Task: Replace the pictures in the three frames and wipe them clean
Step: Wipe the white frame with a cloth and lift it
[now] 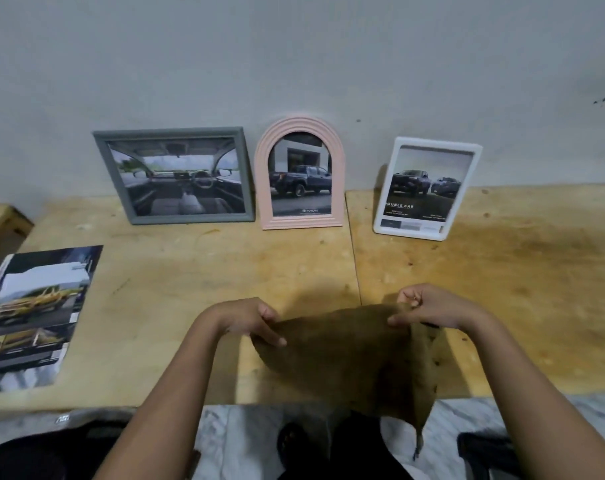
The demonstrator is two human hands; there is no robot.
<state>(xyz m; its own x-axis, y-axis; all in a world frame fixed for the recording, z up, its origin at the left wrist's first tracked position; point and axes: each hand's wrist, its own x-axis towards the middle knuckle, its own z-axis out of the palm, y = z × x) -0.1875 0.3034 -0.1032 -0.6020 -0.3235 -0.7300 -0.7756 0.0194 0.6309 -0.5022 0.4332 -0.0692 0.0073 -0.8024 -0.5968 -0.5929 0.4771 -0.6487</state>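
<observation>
Three frames lean upright against the wall at the back of the wooden table (197, 289). The grey rectangular frame (173, 175) on the left shows a car interior. The pink arched frame (299, 174) in the middle shows a dark pickup. The white frame (426, 188) on the right shows two dark trucks. Near the table's front edge, my left hand (256, 322) and my right hand (429, 306) each pinch a top corner of a brown cloth (346, 358). The cloth hangs spread between them, its lower end drooping past the table edge.
A brochure (34, 313) with pictures of a yellow vehicle lies flat at the table's left. A seam (353, 251) splits the tabletop into two boards. Marble floor (232, 441) and dark shapes, hard to identify, show below the front edge. A wooden piece (0, 223) sits far left.
</observation>
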